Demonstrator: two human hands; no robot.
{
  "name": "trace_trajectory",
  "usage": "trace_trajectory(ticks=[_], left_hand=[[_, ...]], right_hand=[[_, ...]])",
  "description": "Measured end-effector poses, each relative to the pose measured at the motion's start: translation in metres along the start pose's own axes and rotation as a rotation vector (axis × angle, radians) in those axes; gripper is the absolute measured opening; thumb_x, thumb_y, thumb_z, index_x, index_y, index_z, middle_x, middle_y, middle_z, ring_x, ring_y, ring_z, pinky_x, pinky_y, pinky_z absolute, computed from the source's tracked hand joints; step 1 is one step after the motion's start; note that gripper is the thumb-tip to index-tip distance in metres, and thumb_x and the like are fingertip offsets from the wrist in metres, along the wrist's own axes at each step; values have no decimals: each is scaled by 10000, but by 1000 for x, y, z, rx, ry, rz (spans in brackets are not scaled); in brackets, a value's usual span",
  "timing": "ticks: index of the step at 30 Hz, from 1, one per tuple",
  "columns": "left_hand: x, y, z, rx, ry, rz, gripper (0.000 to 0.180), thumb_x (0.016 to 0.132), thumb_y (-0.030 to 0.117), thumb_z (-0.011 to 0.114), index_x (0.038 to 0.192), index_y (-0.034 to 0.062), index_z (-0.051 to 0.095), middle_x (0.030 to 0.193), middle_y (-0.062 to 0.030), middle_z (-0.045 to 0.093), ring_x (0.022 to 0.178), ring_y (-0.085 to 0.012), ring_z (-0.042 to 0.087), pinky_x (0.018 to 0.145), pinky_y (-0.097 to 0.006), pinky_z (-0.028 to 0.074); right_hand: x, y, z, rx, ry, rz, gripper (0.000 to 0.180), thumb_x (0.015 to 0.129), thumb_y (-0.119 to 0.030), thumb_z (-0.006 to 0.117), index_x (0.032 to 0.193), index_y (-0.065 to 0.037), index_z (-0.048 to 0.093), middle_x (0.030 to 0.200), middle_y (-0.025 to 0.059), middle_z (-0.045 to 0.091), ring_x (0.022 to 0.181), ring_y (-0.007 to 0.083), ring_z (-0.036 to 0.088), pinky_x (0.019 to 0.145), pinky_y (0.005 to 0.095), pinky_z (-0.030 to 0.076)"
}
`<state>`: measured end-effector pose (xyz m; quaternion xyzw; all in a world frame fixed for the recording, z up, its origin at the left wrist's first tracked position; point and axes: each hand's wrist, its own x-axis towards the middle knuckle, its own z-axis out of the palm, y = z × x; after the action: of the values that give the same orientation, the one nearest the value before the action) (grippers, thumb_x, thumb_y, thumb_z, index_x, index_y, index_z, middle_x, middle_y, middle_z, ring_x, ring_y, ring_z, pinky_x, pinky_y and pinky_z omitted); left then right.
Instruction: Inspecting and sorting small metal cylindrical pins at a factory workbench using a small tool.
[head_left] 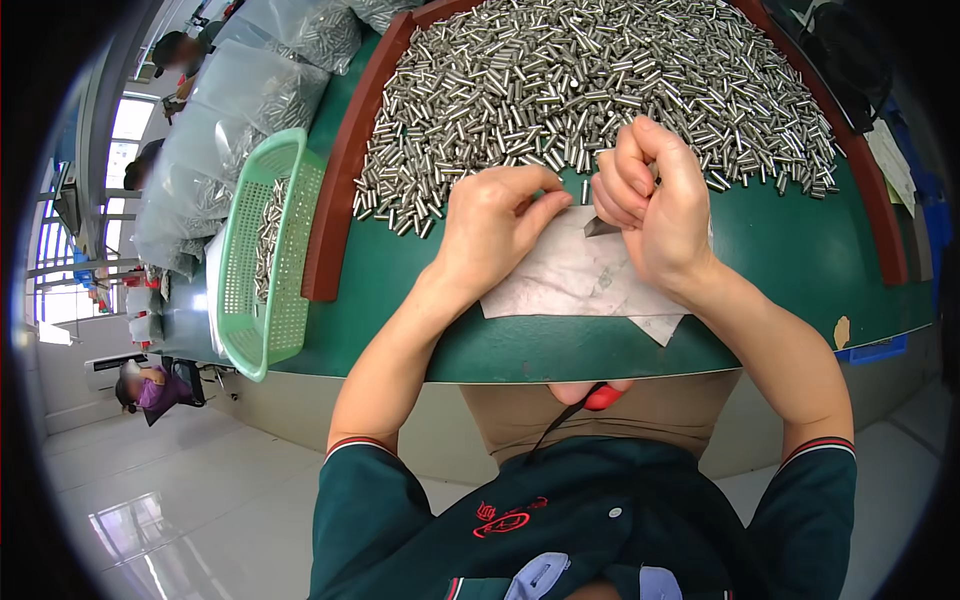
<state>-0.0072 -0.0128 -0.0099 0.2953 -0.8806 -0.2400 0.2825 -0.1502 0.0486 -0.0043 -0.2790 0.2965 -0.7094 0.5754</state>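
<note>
With the cloth point(555, 285) on the green table point(400, 345) as the dial's centre, the heap of steel pins point(600, 80) spreads at 12 o'clock, between red-brown rails point(345, 190). The right hand point(662, 200), between 1 and 2 o'clock, is clenched around a grey piece point(601, 228), whose end juts out toward the left hand point(488, 228). That hand, at 10 o'clock, has thumb and forefinger drawn near each other; the tips show poorly, so I cannot tell whether they grip anything. A single pin point(585, 191) lies between the hands. At 9 o'clock a basket point(285, 335) holds more pins; clear bags point(235, 85) stand at 10.
</note>
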Motion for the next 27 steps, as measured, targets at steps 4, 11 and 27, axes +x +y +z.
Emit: trace_trajectory(ticks=[4, 11, 27], left_hand=[[-2, 6, -16, -102, -201, -135, 73, 705, 79, 643, 742, 22, 617, 476, -28, 413, 428, -82, 361, 407, -252, 316], [0, 6, -13, -22, -183, -192, 153, 688, 148, 677, 739, 19, 612, 436, -29, 358, 383, -128, 361, 393, -285, 311], [-8, 9, -11, -74, -350, -260, 72, 724, 68, 630, 729, 1, 607, 480, 57, 308, 460, -28, 270, 411, -211, 249]], right_hand=[[0, -2, -1, -4, 23, 12, 391, 875, -236, 335, 511, -101, 286, 425, -21, 268, 365, 65, 206, 359, 231, 176], [-1, -2, 1, -28, 31, 9, 390, 868, -230, 338, 504, -99, 287, 426, -20, 274, 369, 62, 212, 364, 228, 177], [-4, -2, -1, 0, 22, -29, 381, 876, -252, 289, 517, -124, 263, 411, -28, 241, 387, 73, 154, 394, 234, 165]])
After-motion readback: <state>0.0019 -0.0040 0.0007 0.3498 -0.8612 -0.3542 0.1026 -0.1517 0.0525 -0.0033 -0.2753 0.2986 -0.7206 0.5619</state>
